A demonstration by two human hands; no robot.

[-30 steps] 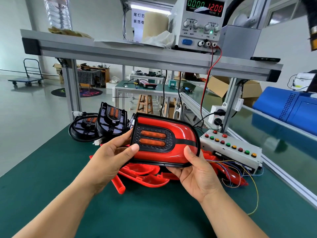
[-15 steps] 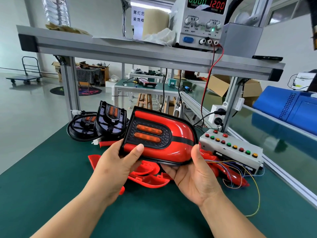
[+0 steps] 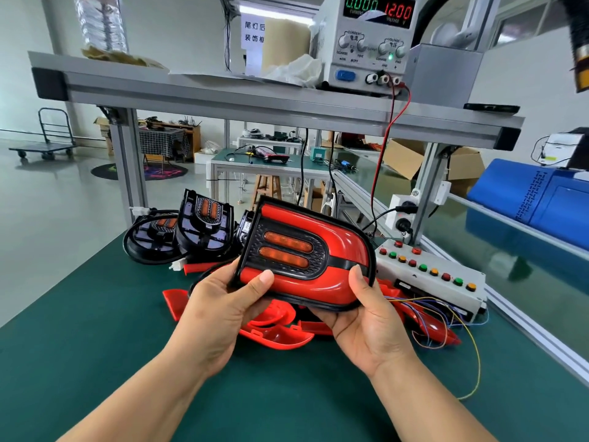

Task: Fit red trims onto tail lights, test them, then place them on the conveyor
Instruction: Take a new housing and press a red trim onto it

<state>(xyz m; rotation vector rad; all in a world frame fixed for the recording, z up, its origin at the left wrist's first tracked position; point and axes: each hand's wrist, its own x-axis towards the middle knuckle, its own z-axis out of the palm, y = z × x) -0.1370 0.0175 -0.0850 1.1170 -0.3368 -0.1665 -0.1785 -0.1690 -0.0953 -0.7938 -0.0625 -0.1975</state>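
done: red trim (image 3: 314, 284) looks seated on tail light (image 3: 287, 253)
hands: left hand (image 3: 223, 301), right hand (image 3: 373, 317) grip its ends
pending: test at button box (image 3: 430, 279), conveyor (image 3: 526, 275)

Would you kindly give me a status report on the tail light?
Left hand, right hand grip tail light, red trim on. Loose trims lie beneath.
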